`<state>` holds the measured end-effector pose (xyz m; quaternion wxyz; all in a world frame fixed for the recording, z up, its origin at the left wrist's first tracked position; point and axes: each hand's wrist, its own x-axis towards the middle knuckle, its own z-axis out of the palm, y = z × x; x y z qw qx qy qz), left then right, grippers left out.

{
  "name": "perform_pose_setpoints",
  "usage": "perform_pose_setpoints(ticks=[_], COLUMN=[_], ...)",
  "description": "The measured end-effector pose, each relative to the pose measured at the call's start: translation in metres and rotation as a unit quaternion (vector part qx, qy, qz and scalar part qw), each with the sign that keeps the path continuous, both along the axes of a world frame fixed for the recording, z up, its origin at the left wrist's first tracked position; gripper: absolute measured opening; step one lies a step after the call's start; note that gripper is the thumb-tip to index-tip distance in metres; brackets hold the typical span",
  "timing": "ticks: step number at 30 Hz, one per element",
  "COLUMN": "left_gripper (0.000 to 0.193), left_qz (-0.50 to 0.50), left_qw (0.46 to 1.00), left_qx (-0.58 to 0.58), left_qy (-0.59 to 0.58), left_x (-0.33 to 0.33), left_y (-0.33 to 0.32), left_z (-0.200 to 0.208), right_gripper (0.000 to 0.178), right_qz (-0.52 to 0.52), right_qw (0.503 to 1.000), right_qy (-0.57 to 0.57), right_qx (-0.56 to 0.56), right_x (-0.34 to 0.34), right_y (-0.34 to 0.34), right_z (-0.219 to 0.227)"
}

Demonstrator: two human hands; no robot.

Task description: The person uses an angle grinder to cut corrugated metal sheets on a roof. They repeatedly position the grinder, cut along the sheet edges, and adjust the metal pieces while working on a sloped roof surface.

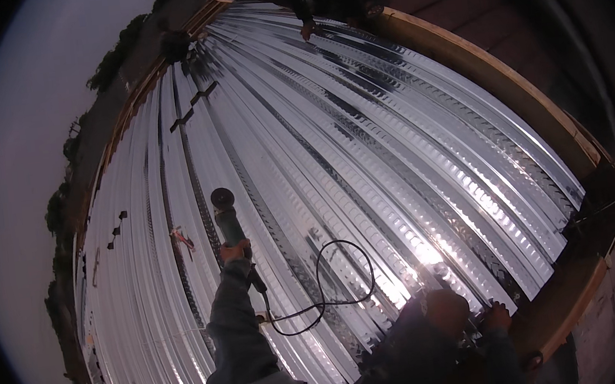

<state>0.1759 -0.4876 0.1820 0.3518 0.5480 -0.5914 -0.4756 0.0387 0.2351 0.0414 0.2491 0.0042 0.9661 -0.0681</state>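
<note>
My left hand point(235, 250) is closed around the body of an angle grinder point(228, 223), its round dark disc at the far end. The grinder is over ribbed, shiny metal decking point(281, 157). From its rear a black power cord point(372, 268) runs down and loops to the right across the sheets. At the lower right, my right hand point(496, 317) has its fingers curled at the near edge of the decking, by a dark small thing I cannot make out. A dark-clothed shape with a rounded brownish end point(447, 311) lies beside it, too dim to identify.
A red-handled tool point(182, 237) lies left of the grinder. Dark zigzag pieces point(193, 106) and small dark pieces point(117, 231) sit farther out. Wooden boards point(488, 60) border the decking. Two co-workers are at the far edge, one reaching a hand point(308, 29) to the sheets.
</note>
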Motion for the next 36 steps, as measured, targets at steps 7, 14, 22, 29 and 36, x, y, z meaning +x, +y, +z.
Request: perform_pose_setpoints(ticks=[7, 14, 22, 29, 36], left_gripper=[0.035, 0.044, 0.041, 0.063, 0.048], left_qz=[0.013, -0.070, -0.023, -0.109, -0.404], left_qw=[0.978, 0.976, 0.978, 0.872, 0.809], left_qx=[0.199, 0.204, 0.207, -0.147, -0.373], left_qy=[-0.067, 0.016, -0.014, -0.454, -0.210], left_x=[0.049, 0.006, -0.008, -0.031, -0.059], left_y=[0.068, 0.118, 0.114, 0.129, 0.242], left_z=[-0.141, -0.184, -0.201, -0.145, -0.142], right_gripper=[0.040, 0.043, 0.030, 0.032, 0.047], right_qz=[0.015, 0.032, 0.032, 0.020, 0.204], right_qw=[1.000, 0.998, 0.998, 0.999, 0.953], right_qy=[-0.005, -0.014, -0.010, -0.033, -0.225], right_qx=[0.012, 0.056, 0.051, -0.008, -0.020], right_x=[-0.001, -0.005, 0.000, 0.000, -0.046], right_y=[-0.003, 0.022, -0.006, -0.002, 0.098], right_z=[-0.005, -0.030, 0.007, -0.013, 0.220])
